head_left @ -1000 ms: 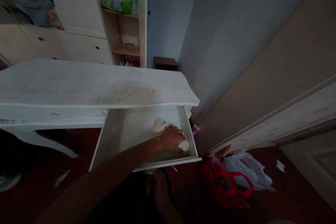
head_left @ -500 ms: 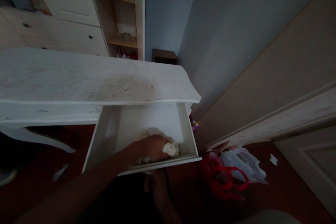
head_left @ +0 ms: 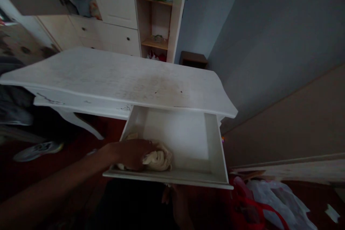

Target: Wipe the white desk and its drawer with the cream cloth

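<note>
A white drawer (head_left: 188,178) is pulled out from a white desk (head_left: 107,75) with a curved edge. Inside it, at the front left corner, my left hand (head_left: 134,153) is closed on a bunched cream cloth (head_left: 160,156) and presses it to the drawer's floor. Part of the cloth sticks out on both sides of the hand. Below the drawer's front edge is my right hand (head_left: 176,199), in shadow, its fingers curled near a small whitish bit at the drawer front. The drawer front hides what those fingers hold.
Dark stains mark the desk top. A red bag (head_left: 248,210) and a white plastic bag (head_left: 280,201) lie on the floor at right. At left is a shoe (head_left: 39,151). A white cabinet (head_left: 115,3) with open shelves stands behind; a grey wall is on the right.
My left hand has moved the cloth from the drawer's front right part to its front left corner. My right hand stays below the drawer front. The view has turned left.
</note>
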Tool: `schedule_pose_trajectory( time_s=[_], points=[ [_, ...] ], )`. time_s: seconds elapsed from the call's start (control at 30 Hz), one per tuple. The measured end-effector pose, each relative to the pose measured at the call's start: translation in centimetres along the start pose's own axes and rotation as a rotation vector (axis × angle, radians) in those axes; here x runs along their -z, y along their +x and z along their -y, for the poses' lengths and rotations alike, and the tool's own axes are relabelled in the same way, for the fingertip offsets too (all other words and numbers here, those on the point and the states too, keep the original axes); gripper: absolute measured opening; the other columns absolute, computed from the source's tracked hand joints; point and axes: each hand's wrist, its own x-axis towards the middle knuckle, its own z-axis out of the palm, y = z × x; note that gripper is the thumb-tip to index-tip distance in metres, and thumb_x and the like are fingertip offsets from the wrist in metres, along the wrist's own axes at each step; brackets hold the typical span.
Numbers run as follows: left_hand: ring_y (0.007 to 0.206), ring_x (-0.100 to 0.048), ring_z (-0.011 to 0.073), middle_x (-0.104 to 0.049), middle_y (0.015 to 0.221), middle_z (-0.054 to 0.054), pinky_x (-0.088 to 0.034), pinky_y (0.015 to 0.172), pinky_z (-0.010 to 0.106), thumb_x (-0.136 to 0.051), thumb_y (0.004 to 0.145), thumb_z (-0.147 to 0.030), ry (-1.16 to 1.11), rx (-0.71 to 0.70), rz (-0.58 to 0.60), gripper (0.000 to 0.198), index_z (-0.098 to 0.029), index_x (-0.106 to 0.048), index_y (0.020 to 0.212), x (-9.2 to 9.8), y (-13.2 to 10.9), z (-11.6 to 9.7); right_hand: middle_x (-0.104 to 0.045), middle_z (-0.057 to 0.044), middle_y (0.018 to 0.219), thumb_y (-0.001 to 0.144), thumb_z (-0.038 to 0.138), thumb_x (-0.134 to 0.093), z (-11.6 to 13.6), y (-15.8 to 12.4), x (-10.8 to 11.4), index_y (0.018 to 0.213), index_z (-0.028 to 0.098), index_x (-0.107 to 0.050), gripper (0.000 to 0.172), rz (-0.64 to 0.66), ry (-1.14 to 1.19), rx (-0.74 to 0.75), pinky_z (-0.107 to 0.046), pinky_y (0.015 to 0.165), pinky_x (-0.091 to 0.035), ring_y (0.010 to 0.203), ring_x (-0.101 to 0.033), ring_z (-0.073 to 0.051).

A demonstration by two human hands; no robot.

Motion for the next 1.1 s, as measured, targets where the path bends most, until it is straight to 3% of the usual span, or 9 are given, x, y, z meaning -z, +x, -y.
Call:
schedule_pose_trajectory(
  time_s=[0.1, 0.2, 0.4, 0.53, 0.67, 0.77, 0.9, 1.1],
  points=[
    [0.101, -0.065, 0.0264, -0.068, 0.116, 0.007, -0.051, 0.078, 0.033, -0.070, 0.069, -0.010, 0.195, -0.034, -0.018, 0.065, -0.035, -0.058, 0.128, 0.2, 0.2, 0.5, -0.056, -0.003, 0.042, 0.080, 0.071, -0.052, -0.7, 0.2, 0.5, 0.053, 0.018, -0.063, 0.060, 0.015, -0.008, 0.013, -0.026, 0.045, -0.036, 0.040, -0.048, -0.013],
    [0.110, -0.060, 0.0278, -0.065, 0.121, 0.009, -0.048, 0.084, 0.037, -0.066, 0.076, -0.009, 0.323, -0.015, -0.157, 0.049, -0.033, -0.063, 0.119, 0.7, 0.6, 1.4, -0.055, -0.005, 0.041, 0.079, 0.073, -0.051, -1.1, 0.4, 1.0, 0.048, 0.019, -0.062, 0.063, 0.023, -0.032, -0.002, -0.027, 0.043, -0.035, 0.039, -0.047, -0.014],
    [0.099, -0.062, 0.0297, -0.064, 0.116, 0.016, -0.047, 0.079, 0.039, -0.053, 0.089, -0.014, 0.437, 0.353, -0.424, 0.043, -0.018, -0.052, 0.132, 1.9, 2.5, 2.8, -0.049, -0.003, 0.036, 0.070, 0.077, -0.058, -1.4, 0.9, 1.9, 0.048, 0.023, -0.064, 0.058, 0.051, -0.052, -0.032, -0.030, 0.037, -0.031, 0.034, -0.042, -0.016],
    [0.102, -0.061, 0.0297, -0.063, 0.117, 0.017, -0.047, 0.080, 0.039, -0.046, 0.092, -0.012, 0.468, 0.299, -0.434, 0.040, -0.017, -0.054, 0.131, 2.7, 3.8, 4.0, -0.045, -0.004, 0.033, 0.069, 0.079, -0.056, -1.1, 1.1, 2.1, 0.039, 0.024, -0.059, 0.062, 0.104, -0.077, -0.044, -0.029, 0.037, -0.031, 0.033, -0.039, -0.015],
    [0.109, -0.059, 0.0266, -0.061, 0.127, 0.012, -0.046, 0.086, 0.038, -0.047, 0.092, -0.012, 0.500, 0.061, -0.381, 0.043, -0.025, -0.053, 0.133, 3.9, 4.0, 5.9, -0.046, -0.004, 0.035, 0.074, 0.074, -0.057, -0.4, 0.9, 2.2, 0.037, 0.024, -0.059, 0.063, 0.135, -0.094, -0.054, -0.030, 0.042, -0.035, 0.036, -0.041, -0.014],
    [0.107, -0.061, 0.0260, -0.064, 0.123, 0.011, -0.046, 0.086, 0.037, -0.050, 0.092, -0.015, 0.490, -0.057, -0.331, 0.044, -0.025, -0.051, 0.135, 4.5, 4.1, 7.0, -0.049, -0.005, 0.038, 0.076, 0.069, -0.058, -0.2, 0.8, 2.3, 0.040, 0.023, -0.062, 0.058, 0.164, -0.077, -0.056, -0.030, 0.041, -0.035, 0.038, -0.043, -0.016],
    [0.095, -0.065, 0.0263, -0.070, 0.103, 0.012, -0.047, 0.079, 0.036, -0.047, 0.092, -0.013, 0.475, 0.035, -0.374, 0.040, -0.020, -0.055, 0.130, 4.5, 4.4, 7.4, -0.050, -0.005, 0.038, 0.074, 0.069, -0.060, -0.5, 1.0, 2.6, 0.043, 0.022, -0.063, 0.056, 0.193, -0.077, -0.067, -0.029, 0.041, -0.034, 0.038, -0.044, -0.015],
    [0.094, -0.065, 0.0289, -0.069, 0.106, 0.015, -0.044, 0.081, 0.039, -0.061, 0.087, -0.031, 0.481, 0.117, -0.342, 0.045, -0.016, -0.055, 0.129, 3.3, 2.9, 5.4, -0.051, -0.003, 0.039, 0.073, 0.074, -0.058, -1.4, 1.3, 3.1, 0.052, 0.022, -0.065, 0.056, 0.208, -0.015, -0.055, -0.028, 0.038, -0.033, 0.036, -0.046, -0.015]
  ],
)
